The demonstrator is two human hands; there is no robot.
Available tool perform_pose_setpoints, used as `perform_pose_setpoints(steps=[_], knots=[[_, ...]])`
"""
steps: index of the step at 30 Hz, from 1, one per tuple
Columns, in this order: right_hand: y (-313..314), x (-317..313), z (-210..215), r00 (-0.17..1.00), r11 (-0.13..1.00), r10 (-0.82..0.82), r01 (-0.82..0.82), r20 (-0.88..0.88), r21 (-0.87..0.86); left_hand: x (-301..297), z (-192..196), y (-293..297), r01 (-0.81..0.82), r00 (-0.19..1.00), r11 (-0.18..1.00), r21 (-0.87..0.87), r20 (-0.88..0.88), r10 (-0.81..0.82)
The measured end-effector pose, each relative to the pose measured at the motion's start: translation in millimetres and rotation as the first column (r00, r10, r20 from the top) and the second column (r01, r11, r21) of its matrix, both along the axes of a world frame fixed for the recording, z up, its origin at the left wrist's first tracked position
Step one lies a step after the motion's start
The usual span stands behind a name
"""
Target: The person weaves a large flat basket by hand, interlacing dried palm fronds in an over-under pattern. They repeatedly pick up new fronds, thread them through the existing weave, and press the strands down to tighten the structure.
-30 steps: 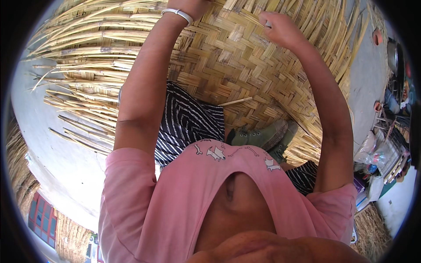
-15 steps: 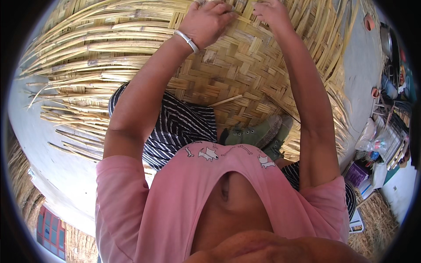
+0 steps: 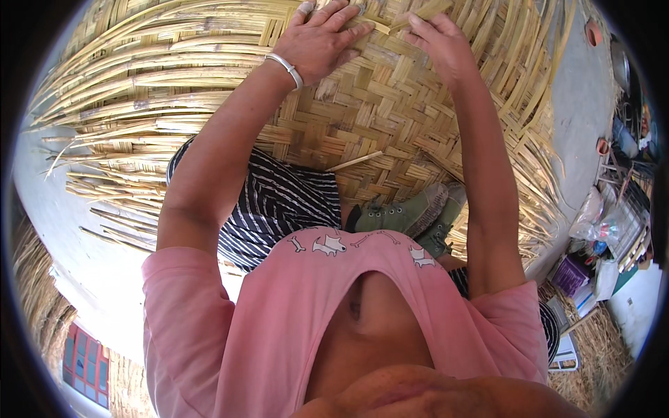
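A large woven mat point(image 3: 380, 104) of flat, pale yellow split-bamboo strips lies in front of me and under my crossed legs. Near the top of the view my left hand point(image 3: 317, 43) rests on its weave, palm down with fingers spread, a silver bangle at the wrist. To the right, my right hand point(image 3: 444, 47) pinches a loose bamboo strip point(image 3: 431, 12) between thumb and fingers. That strip slants up and away from the weave, its lower end close to my left fingertips.
Long unwoven strip ends point(image 3: 139, 104) fan out on the left, and more point(image 3: 523, 76) on the right. My green shoes point(image 3: 401, 214) sit on the mat's near part beside a short loose stick point(image 3: 355, 161). Household clutter point(image 3: 606, 223) and a clay pot point(image 3: 593, 32) stand at the right.
My right hand has come slightly nearer, and the strip in it now shows raised. My left hand has shifted a little left, its fingers more spread.
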State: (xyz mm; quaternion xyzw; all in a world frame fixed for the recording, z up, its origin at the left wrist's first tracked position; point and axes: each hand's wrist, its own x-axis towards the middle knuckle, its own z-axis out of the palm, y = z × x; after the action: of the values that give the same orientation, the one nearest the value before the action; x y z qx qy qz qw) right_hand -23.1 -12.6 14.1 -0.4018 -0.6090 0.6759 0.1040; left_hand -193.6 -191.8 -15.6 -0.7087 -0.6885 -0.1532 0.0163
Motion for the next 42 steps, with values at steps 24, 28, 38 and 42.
perform_pose_setpoints(steps=[24, 28, 38, 42], knots=[[-37.0, -47.6, -32.3, 0.941, 0.172, -0.226, -0.215, 0.251, 0.961, -44.8, 25.9, 16.0, -0.258, 0.862, 0.947, 0.19, 0.487, 0.137], [-60.5, -47.2, -22.1, 0.931, -0.017, -0.12, -0.35, 0.345, 0.937, -76.3, 22.0, 1.3, -0.466, 0.884, 0.885, 0.015, 0.056, 0.464], [-97.5, -40.3, -34.7, 0.892, 0.103, 0.026, -0.452, 0.452, 0.886, -101.5, 21.5, 2.0, -0.493, 0.869, 0.836, -0.241, -0.079, 0.489], [-96.9, -38.7, -40.6, 0.894, 0.08, 0.007, -0.447, 0.448, 0.891, -95.9, 35.8, 9.5, -0.473, 0.869, 0.819, -0.326, -0.018, 0.495]])
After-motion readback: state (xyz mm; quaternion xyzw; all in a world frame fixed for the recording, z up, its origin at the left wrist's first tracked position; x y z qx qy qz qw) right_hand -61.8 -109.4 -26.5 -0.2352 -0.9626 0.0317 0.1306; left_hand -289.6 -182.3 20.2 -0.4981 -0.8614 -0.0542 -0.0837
